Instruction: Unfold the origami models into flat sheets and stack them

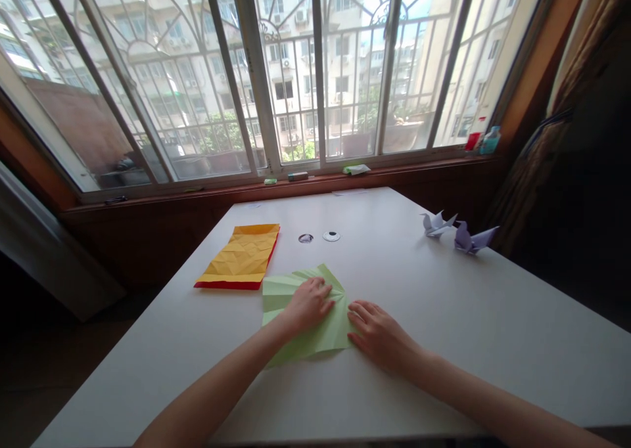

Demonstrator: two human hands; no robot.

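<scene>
A creased light green paper sheet (286,293) lies on the white table (444,316), near its middle. My left hand (310,303) rests flat on top of the green sheet, fingers pointing right. My right hand (377,333) presses on the table at the sheet's right edge, its fingertips touching the paper. Neither hand lifts anything.
A creased yellow paper with a red underside (244,256) lies to the left of the green sheet. Two folded pale purple paper cranes (458,231) stand at the table's far right. Two small round holes (319,237) sit mid-table. Small items and bottles (483,140) line the windowsill.
</scene>
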